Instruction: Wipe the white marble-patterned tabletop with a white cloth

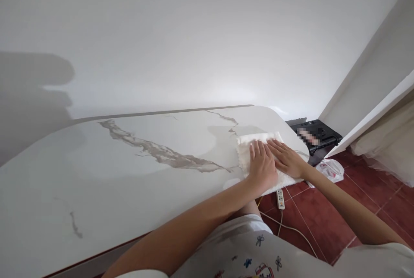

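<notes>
Left hand and right hand spread flat on 1 white cloth (bag print illegible).

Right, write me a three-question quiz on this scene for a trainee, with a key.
1. Multiple choice. On the marble-patterned tabletop, what lies under both the left hand and the right hand?
(a) a sponge
(b) a white cloth
(c) a newspaper

2. True or false: the left hand is lifted well clear of the white cloth.

3. Short answer. What colour are the floor tiles that show around the power strip?

Key
1: (b), a white cloth.
2: False; it rests on the white cloth, fingers extended.
3: Dark red.
</notes>
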Demonstrator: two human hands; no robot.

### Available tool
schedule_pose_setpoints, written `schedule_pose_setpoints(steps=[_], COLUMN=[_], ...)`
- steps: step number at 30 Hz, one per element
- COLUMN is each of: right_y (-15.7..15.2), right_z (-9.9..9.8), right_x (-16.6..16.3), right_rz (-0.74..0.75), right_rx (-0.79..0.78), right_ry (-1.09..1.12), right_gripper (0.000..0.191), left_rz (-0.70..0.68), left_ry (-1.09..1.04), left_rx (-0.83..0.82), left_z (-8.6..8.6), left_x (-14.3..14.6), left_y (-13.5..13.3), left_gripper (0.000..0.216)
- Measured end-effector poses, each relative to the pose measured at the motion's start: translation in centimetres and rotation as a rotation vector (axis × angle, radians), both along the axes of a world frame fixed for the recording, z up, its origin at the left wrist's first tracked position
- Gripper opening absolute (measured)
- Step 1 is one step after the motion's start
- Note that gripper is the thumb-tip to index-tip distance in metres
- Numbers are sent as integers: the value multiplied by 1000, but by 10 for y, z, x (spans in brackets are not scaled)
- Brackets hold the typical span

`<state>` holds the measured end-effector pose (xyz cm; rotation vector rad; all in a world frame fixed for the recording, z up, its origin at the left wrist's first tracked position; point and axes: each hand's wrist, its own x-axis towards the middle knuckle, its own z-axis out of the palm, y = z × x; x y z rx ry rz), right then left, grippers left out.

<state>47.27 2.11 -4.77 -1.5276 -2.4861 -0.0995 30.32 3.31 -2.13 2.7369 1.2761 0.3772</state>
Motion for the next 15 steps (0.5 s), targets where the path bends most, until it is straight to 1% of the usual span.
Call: schedule_pose_setpoints(steps=[4, 9, 12, 15], right_y=[0, 4, 12, 29], right_z=[-1, -2, -1, 3], right_x=[16, 44, 53, 56], right_rz=[29, 39, 35, 17], right_rx=[-7, 17, 16, -8], right_ry=[15, 39, 47, 56], right_gripper=[59, 56, 56, 55], left_rz=[-4, -20, -18, 12], left_ry=[-27, -76, -73, -81], left_rx=[-18, 40, 63, 59], left_z=[-7, -16, -18, -17], left_x=[13, 36, 48, 57], left_y=[-2, 4, 14, 31], left_gripper=[63, 62, 61, 61])
